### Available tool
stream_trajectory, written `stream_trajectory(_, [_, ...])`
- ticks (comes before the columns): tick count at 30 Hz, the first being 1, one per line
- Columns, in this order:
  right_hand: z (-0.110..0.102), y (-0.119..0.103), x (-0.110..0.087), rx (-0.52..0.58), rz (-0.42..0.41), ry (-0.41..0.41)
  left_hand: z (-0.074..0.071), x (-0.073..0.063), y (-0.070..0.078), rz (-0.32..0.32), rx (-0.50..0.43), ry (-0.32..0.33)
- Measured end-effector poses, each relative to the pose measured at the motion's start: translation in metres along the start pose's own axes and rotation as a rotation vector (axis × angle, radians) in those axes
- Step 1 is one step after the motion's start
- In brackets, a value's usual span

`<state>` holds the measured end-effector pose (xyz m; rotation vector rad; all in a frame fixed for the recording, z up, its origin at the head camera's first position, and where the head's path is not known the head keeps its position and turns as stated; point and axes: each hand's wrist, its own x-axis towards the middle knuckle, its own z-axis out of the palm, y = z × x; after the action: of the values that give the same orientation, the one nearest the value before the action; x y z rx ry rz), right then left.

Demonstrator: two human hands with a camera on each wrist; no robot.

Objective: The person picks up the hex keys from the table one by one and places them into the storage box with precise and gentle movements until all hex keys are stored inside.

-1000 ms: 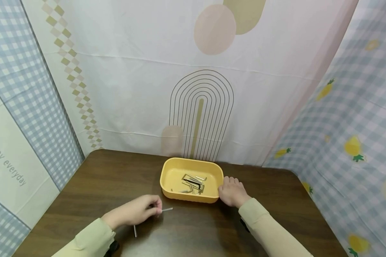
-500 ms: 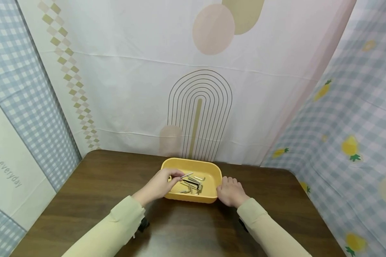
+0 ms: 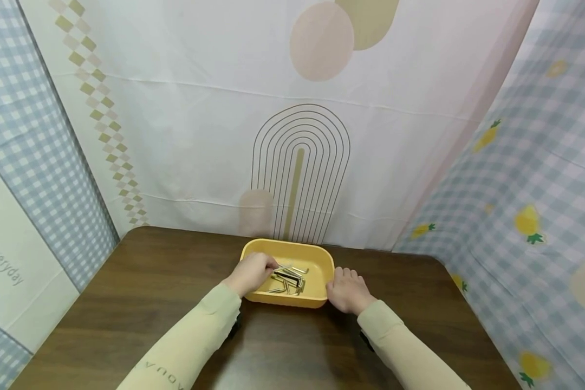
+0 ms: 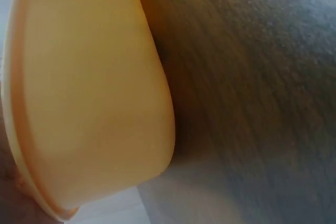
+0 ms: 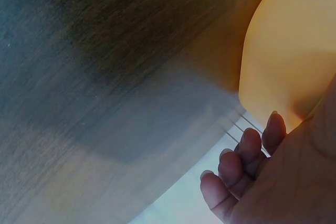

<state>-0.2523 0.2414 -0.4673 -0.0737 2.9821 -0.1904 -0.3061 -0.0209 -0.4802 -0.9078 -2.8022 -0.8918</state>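
A yellow plastic bin [image 3: 317, 299] stands on the table, holding several L-shaped hex keys [image 3: 287, 281], mostly silver with a black one among them. My left hand [image 3: 251, 272] reaches over the bin's left front rim. Its fingertips pinch a silver hex key [image 3: 284, 267] just above the pile; the pinched end is hidden by the fingers. At the bin's right end, my right hand [image 3: 349, 290] grips the wall, with the thumb out of sight. In the right wrist view its other fingers [image 5: 236, 169] curl beside the bin's outer wall.
The dark wooden table [image 3: 292, 346] extends around the bin on all sides. Behind it hangs a white patterned cloth [image 3: 200, 162], close to the table's back edge. Checked cloth [image 3: 517, 179] hangs at the right, and more at the left.
My left hand has moved right and forward from the table to over the bin, carrying the silver hex key. The right hand has stayed at the bin's right end.
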Motion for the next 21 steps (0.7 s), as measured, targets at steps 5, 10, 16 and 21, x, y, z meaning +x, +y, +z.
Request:
stream_trajectory(5, [0.0006,0.0007,0.0002,-0.005,-0.006,0.002,0.0009,0.0,0.0009,-0.037,0.01,-0.037])
stream_trajectory(10, [0.0015,0.0012,0.0006,-0.011,-0.009,0.003,0.0014,-0.0006,0.0013,-0.043,0.034,-0.035])
stream_trajectory(16, [0.0003,0.0004,-0.0005,-0.01,-0.007,-0.005,0.0028,0.0002,0.0,-0.022,0.031,-0.039])
stream_trajectory(21, [-0.0001,0.0005,0.0,-0.013,-0.004,-0.013,0.0045,0.0023,-0.0023,-0.011,0.021,-0.051])
